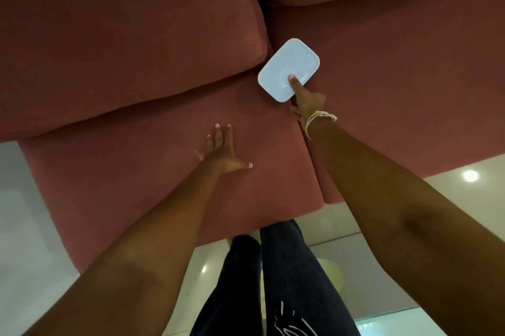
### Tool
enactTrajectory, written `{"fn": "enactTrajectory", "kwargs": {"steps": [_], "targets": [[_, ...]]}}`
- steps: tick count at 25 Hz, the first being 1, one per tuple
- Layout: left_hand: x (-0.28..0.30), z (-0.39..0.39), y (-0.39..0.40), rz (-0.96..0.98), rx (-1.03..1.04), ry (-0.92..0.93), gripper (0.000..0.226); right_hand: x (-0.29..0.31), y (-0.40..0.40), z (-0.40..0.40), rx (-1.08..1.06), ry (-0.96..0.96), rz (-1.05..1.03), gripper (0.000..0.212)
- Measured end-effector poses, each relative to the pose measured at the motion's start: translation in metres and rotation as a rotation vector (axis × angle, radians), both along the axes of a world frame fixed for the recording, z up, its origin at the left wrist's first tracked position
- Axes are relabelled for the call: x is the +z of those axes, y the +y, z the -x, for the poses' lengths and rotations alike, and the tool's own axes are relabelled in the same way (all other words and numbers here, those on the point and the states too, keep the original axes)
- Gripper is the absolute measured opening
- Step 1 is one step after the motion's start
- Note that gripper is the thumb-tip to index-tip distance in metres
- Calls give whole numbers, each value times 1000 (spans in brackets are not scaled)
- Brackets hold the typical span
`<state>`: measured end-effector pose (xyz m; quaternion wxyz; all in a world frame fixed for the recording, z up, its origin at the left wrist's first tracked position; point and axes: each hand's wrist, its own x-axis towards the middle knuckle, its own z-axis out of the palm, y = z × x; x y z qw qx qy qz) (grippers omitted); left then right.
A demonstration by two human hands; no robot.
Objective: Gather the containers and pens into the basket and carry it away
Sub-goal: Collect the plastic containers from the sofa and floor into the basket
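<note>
The container (288,70) hides the right hand's (308,102) lower fingers.

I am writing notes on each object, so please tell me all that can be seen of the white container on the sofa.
The white container is a flat rectangle with rounded corners and a raised rim; it looks like plastic, with a faint embossed pattern on top. It lies turned at an angle on the red sofa, near the gap between seat cushions. The right hand grips its near edge, thumb on top. Contents are not visible.
</note>
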<state>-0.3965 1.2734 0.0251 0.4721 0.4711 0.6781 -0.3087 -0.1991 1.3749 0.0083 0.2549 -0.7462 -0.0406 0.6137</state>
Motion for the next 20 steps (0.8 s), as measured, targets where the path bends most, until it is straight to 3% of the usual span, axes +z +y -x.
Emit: {"fn": "enactTrajectory", "kwargs": {"steps": [3,5,8,10,12,14,17,20], "targets": [[-1,3,9,102,87,-70,130,2,-1,0,35,105,-32,53],[2,5,15,108,152,-97,124,7,-7,0,77,90,-14,55],[9,1,17,-102,271,-128,93,18,-30,-1,115,63,43,62],[18,-4,15,-175,519,-217,70,25,-55,2,114,87,87,55],[32,-8,10,-36,866,-348,64,30,-86,9,115,118,125,53],[47,-5,-3,44,1036,-442,63,37,-121,21,127,141,150,52],[60,15,-33,60,1001,-540,55,53,-176,50,116,148,142,53],[68,47,-73,106,904,-550,47,69,-232,89,-23,194,68,48]]}}
